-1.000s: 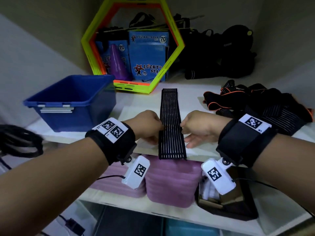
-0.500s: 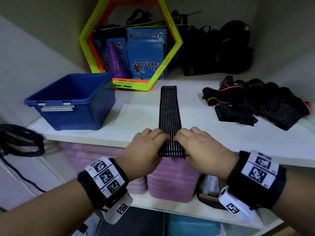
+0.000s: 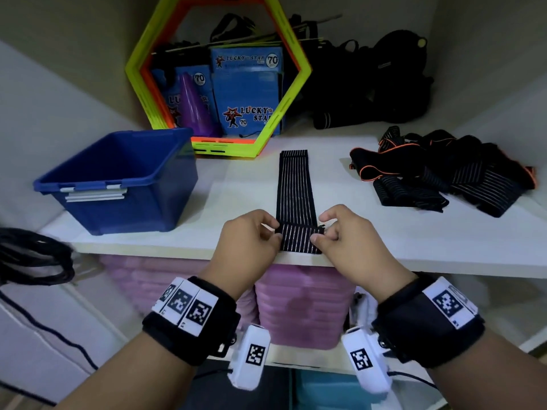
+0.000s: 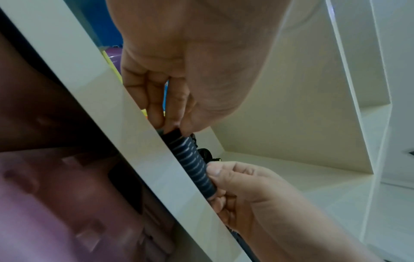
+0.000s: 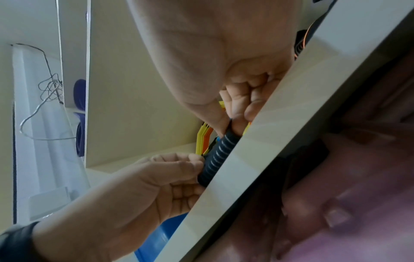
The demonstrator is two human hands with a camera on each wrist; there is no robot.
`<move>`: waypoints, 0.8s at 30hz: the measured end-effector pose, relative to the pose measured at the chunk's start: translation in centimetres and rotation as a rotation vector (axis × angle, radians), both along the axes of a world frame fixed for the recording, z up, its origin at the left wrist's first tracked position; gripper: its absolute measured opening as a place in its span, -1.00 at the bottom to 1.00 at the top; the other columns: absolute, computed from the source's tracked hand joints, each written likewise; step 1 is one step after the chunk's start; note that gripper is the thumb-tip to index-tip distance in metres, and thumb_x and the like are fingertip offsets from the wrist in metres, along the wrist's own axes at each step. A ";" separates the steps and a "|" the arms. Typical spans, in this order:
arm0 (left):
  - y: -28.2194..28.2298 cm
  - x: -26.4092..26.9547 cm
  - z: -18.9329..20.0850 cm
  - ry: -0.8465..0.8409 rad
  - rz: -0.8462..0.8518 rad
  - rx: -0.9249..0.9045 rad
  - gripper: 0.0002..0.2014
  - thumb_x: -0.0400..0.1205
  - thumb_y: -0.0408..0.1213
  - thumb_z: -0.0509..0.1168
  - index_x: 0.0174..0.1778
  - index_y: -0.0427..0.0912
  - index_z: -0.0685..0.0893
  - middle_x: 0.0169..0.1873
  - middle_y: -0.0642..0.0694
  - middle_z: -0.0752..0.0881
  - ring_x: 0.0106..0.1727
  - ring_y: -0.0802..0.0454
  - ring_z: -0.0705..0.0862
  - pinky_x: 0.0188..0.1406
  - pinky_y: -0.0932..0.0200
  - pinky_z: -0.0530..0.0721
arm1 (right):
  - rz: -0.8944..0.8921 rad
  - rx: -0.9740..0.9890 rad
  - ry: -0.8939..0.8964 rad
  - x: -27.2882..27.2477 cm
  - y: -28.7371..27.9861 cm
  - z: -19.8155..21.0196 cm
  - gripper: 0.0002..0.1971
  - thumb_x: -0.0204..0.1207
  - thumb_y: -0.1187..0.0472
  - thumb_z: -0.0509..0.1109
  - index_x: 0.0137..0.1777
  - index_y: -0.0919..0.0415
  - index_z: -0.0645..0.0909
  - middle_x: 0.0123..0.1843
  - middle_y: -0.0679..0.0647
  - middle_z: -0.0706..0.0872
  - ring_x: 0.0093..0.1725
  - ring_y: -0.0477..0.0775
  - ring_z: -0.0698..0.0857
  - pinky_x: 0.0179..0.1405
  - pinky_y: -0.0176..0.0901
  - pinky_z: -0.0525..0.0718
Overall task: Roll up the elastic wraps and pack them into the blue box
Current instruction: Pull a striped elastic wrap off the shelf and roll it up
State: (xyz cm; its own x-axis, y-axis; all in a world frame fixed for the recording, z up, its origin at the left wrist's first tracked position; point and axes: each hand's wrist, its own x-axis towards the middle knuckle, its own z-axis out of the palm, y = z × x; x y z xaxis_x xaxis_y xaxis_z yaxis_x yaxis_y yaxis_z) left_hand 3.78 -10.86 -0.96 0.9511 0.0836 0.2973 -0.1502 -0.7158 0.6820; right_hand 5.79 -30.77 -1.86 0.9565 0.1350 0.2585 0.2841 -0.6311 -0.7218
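Observation:
A black elastic wrap with thin white stripes (image 3: 293, 187) lies lengthwise on the white shelf (image 3: 236, 196), its near end turned into a short roll (image 3: 299, 236) at the shelf's front edge. My left hand (image 3: 268, 232) pinches the roll's left end and my right hand (image 3: 321, 232) pinches its right end. The left wrist view shows the roll (image 4: 192, 161) held between thumb and fingers of both hands, and so does the right wrist view of the roll (image 5: 218, 156). The blue box (image 3: 118, 179) stands open on the shelf's left, with nothing visible inside.
A heap of black wraps with orange trim (image 3: 444, 173) lies at the shelf's right. A yellow-green hexagon frame (image 3: 219, 75) with blue packets stands at the back, dark gear (image 3: 370, 84) beside it. Pink bins (image 3: 302, 306) sit on the lower shelf.
My hands went from pressing flat on the wrap's near end to pinching it at both sides. The near end, flat before, is now turned over into a short roll.

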 end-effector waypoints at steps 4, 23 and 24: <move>0.0 0.2 0.0 -0.035 -0.024 0.125 -0.91 0.50 -0.30 0.52 -0.13 -0.04 0.79 -0.30 0.13 0.78 -0.30 0.26 0.67 -0.27 0.56 0.52 | -0.039 -0.062 0.003 0.2 0.6 -0.1 -0.79 0.48 0.10 0.56 0.02 0.07 0.63 -0.35 -0.07 0.72 -0.27 -0.15 0.68 -0.32 -0.34 0.49; 3.2 0.0 -1.9 -0.162 -0.330 0.350 -0.57 0.47 0.04 0.56 0.21 -0.05 0.79 0.19 0.09 0.75 0.13 0.03 0.61 0.20 0.14 0.62 | 0.072 -0.314 -0.103 -1.0 0.9 -0.5 -0.62 0.33 -0.05 0.67 0.12 -0.01 0.72 0.18 -0.23 0.66 0.14 -0.05 0.52 0.17 -0.16 0.52; 3.2 -0.1 -2.1 -0.194 -0.338 0.341 -0.63 0.49 0.00 0.54 0.18 -0.03 0.80 0.17 0.09 0.77 0.10 0.01 0.62 0.18 0.08 0.65 | 0.060 -0.319 -0.118 -1.2 0.8 -0.4 -0.68 0.35 0.02 0.66 0.09 -0.03 0.72 0.13 -0.24 0.69 0.07 -0.08 0.53 0.10 -0.17 0.52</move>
